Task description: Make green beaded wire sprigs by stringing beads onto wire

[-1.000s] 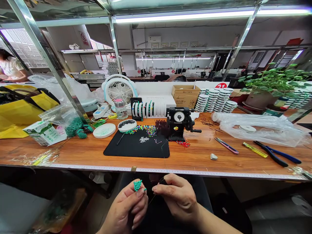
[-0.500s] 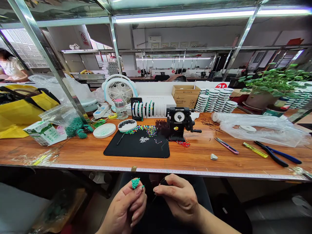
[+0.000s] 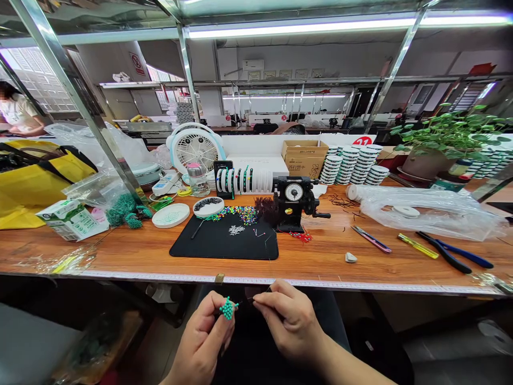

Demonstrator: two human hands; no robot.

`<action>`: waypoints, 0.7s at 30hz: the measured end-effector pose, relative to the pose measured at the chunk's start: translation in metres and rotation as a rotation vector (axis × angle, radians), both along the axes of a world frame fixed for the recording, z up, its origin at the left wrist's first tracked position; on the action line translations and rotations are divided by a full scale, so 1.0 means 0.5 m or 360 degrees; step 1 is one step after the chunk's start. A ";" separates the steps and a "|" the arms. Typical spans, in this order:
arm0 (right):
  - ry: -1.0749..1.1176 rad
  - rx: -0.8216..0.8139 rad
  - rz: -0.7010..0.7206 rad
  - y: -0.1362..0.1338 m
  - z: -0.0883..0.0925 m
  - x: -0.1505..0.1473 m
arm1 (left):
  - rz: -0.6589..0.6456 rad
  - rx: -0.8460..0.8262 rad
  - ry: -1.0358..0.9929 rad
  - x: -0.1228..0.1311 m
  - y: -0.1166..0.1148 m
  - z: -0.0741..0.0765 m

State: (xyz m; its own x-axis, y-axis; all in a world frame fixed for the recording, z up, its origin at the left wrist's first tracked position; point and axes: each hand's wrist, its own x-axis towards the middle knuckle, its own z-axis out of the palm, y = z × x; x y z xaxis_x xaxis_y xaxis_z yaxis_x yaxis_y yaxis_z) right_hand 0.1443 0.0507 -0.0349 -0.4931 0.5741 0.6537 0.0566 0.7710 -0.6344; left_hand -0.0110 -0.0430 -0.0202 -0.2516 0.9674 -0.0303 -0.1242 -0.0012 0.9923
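Below the table's front edge, my left hand (image 3: 204, 337) pinches a small cluster of green beads (image 3: 227, 308) between thumb and fingers. Thin dark ends stick out from the cluster on its right side. To the right of it, apart by a small gap, is my right hand (image 3: 290, 323). Its thumb and forefinger are closed on a thin dark strand (image 3: 249, 300), too fine to tell whether thread or wire. My lap in dark cloth lies beneath both hands.
A black mat (image 3: 224, 246) carries colourful beads (image 3: 246, 214). Behind it stands a black hand-cranked winder (image 3: 294, 195) with spools. Pliers (image 3: 444, 251), a pink cutter (image 3: 372, 239) and a yellow tool (image 3: 418, 246) lie right. A milk carton (image 3: 72, 220) stands left.
My left hand has turned the bead cluster and shifted slightly, so the beads face up more. The right fingertips have moved up a little and drawn closer together.
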 end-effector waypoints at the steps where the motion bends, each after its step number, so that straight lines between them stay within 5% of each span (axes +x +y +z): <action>1: -0.0032 -0.0020 -0.0040 -0.001 0.002 -0.003 | 0.0028 0.0021 0.0136 -0.003 -0.001 0.000; 7: -0.0149 -0.0098 -0.0031 -0.005 0.008 -0.007 | 0.0185 0.0097 0.0735 -0.018 0.001 -0.003; 13: -0.0360 -0.0382 0.0094 -0.009 0.001 -0.001 | 0.0177 0.0040 0.0871 -0.025 0.012 -0.008; 18: -0.0406 -0.0196 0.0125 0.003 0.016 0.016 | -0.0010 -0.0010 0.0958 -0.038 0.027 -0.009; 21: -0.0402 -0.0190 0.0022 0.039 0.034 0.056 | 0.0223 -0.0060 0.0941 -0.083 0.038 -0.007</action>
State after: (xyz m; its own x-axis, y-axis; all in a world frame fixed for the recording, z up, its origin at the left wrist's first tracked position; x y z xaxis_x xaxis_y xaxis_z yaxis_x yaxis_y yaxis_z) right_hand 0.1725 0.0703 -0.0179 -0.6402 0.6318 0.4370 0.2144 0.6932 -0.6881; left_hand -0.0527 -0.0238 -0.0235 -0.3613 0.9247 0.1196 0.4466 0.0591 0.8928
